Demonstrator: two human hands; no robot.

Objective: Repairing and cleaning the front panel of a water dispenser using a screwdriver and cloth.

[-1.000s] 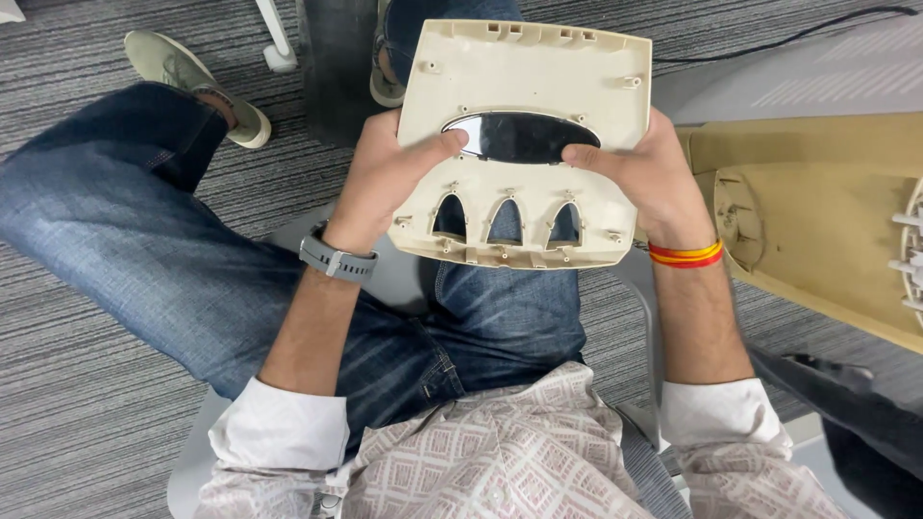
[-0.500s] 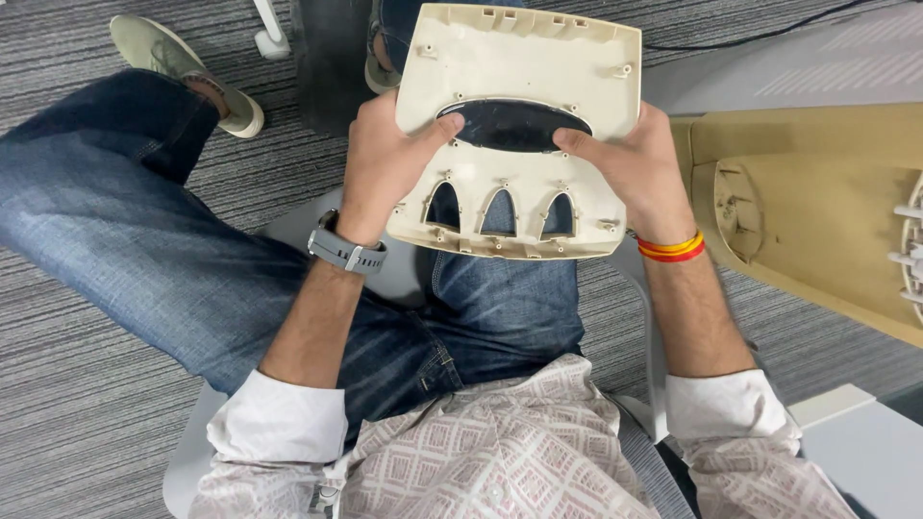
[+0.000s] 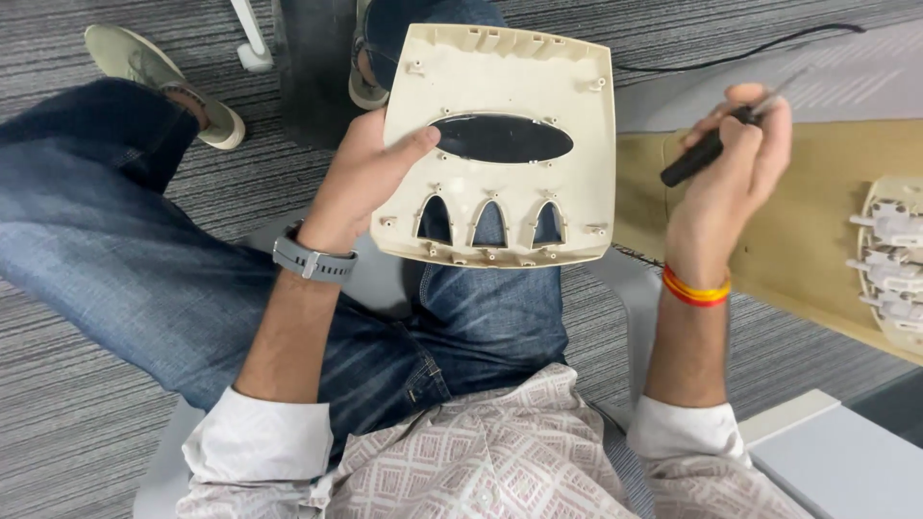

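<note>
While half a second ago both hands held the cream plastic cover panel [image 3: 500,144], now only the left hand [image 3: 361,183] keeps its grip on it, as the right hand [image 3: 726,163] has moved aside, its grip closed on a black-handled screwdriver [image 3: 707,147].

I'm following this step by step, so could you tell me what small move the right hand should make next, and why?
Probably bring the screwdriver in the right hand across to the cream plastic cover. The left hand alone holds the cover with its inner side up, screw posts exposed, while the tool is raised off to the side, clear of it.
</note>
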